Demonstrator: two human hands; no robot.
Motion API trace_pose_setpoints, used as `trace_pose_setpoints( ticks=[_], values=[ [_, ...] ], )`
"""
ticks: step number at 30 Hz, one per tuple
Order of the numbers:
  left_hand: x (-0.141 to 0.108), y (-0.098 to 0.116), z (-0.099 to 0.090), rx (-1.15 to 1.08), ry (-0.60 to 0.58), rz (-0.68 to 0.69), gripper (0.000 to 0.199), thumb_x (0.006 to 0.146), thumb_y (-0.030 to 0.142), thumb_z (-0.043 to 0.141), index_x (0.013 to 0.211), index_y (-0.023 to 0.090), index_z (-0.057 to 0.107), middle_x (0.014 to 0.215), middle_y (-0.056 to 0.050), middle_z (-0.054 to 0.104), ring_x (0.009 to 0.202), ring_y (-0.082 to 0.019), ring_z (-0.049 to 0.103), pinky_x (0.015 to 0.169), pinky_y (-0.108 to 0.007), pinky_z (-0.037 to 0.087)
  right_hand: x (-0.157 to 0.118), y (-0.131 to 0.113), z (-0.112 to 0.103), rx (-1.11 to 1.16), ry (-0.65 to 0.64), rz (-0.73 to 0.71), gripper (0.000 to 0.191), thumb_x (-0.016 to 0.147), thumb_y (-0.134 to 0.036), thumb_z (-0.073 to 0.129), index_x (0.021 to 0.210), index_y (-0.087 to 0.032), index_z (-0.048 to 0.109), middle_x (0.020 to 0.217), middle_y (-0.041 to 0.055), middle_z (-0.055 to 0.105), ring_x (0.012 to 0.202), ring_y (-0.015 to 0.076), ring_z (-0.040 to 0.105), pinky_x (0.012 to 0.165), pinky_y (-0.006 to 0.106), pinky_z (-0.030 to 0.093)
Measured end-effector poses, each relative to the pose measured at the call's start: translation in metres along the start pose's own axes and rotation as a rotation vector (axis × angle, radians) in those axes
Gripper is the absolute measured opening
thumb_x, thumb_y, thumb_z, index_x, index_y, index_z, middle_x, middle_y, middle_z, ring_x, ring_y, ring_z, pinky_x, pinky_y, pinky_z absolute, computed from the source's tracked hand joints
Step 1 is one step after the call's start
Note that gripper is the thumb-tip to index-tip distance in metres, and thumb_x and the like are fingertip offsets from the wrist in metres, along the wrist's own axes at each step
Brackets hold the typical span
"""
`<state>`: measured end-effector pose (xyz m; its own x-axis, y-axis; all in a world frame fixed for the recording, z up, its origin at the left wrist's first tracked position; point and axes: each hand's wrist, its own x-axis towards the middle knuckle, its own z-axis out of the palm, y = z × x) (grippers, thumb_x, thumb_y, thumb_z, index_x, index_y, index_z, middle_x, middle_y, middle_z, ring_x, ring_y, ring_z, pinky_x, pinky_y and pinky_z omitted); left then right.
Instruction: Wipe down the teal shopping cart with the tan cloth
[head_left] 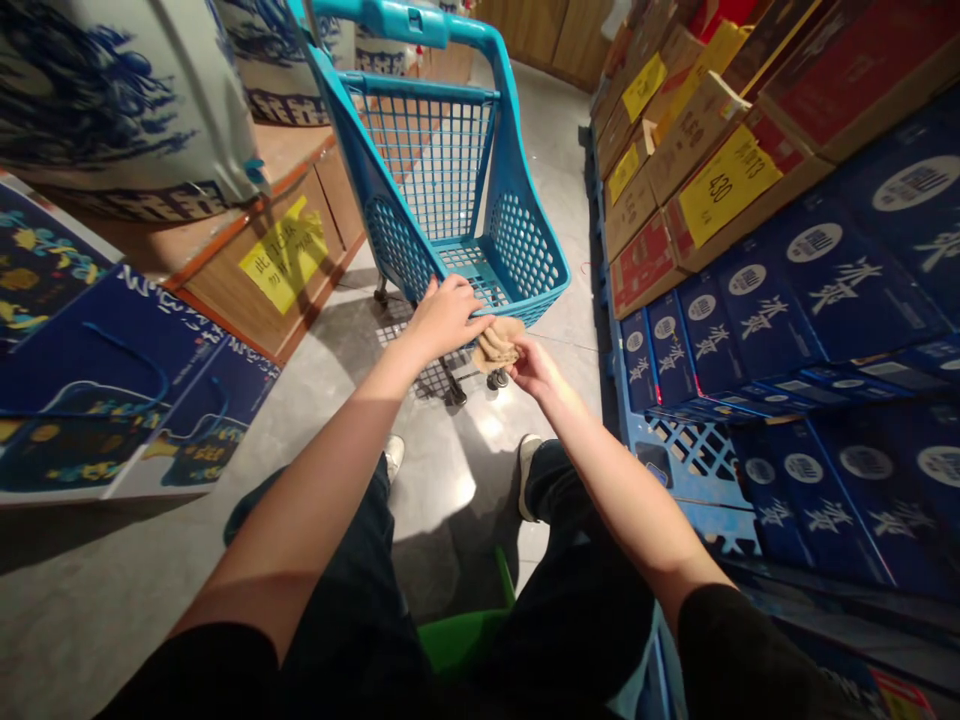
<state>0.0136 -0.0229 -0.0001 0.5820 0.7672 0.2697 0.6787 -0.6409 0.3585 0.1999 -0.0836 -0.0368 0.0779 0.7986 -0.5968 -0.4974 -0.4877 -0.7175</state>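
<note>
A blue plastic shopping cart (517, 250) with mesh walls stands on small wheels just ahead of me. My left hand (446, 318) is wrapped around the cart's near rim. My right hand (536, 365) pinches a crumpled tan cloth (495, 345), which hangs against the cart's lower front edge, close to my left hand. The cart's basket looks to hold nothing, though its near corner is partly hidden by my hands and the cloth.
Large blue-and-white porcelain jars (112, 100) stand on a wooden platform (262, 260) at left, above flattened blue printed boxes (127, 390). Blue liquor cartons (787, 290) and brown cases (690, 150) are stacked on a blue pallet (690, 450) along the right. A green object (457, 640) lies below.
</note>
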Motion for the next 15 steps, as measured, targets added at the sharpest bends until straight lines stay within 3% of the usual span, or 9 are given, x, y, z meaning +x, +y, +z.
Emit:
trace_pose_setpoints(
  ticks=[4,6,12,15],
  values=[
    [-0.003,0.000,-0.001,0.042,-0.015,0.008,0.033,0.114,0.035,0.061,0.112,0.018,0.089,0.115,-0.018,0.079,0.142,-0.043,0.059,0.131,-0.078,0.042,0.009,0.049,0.008,-0.075,0.048,0.184,0.021,0.088,0.003,0.065,0.087,-0.019,0.067,0.063,-0.0018,0.068,0.050,0.0100,0.058,0.044,0.014,0.046],
    [-0.004,0.001,-0.002,0.049,-0.031,0.005,0.033,0.114,0.032,0.060,0.116,0.016,0.089,0.117,-0.019,0.080,0.142,-0.043,0.060,0.130,-0.078,0.044,0.018,0.060,0.010,-0.095,0.075,0.233,0.024,0.087,0.004,0.061,0.089,-0.018,0.067,0.063,-0.0010,0.069,0.051,0.0113,0.060,0.045,0.015,0.047],
    [-0.006,0.000,-0.002,0.034,-0.034,0.023,0.032,0.115,0.033,0.061,0.118,0.018,0.089,0.119,-0.018,0.080,0.141,-0.042,0.060,0.128,-0.075,0.046,0.056,0.032,0.000,-0.080,0.152,0.205,0.023,0.094,-0.001,0.057,0.087,-0.022,0.063,0.064,-0.0057,0.066,0.054,0.0090,0.060,0.053,0.013,0.049],
    [-0.005,-0.002,-0.002,0.036,-0.030,0.023,0.033,0.115,0.033,0.060,0.117,0.018,0.089,0.117,-0.018,0.080,0.140,-0.042,0.060,0.128,-0.075,0.046,0.062,0.022,-0.010,-0.137,0.082,0.066,0.025,0.090,-0.001,0.061,0.082,-0.024,0.062,0.064,-0.0058,0.066,0.055,0.0109,0.060,0.053,0.016,0.051]
  ],
)
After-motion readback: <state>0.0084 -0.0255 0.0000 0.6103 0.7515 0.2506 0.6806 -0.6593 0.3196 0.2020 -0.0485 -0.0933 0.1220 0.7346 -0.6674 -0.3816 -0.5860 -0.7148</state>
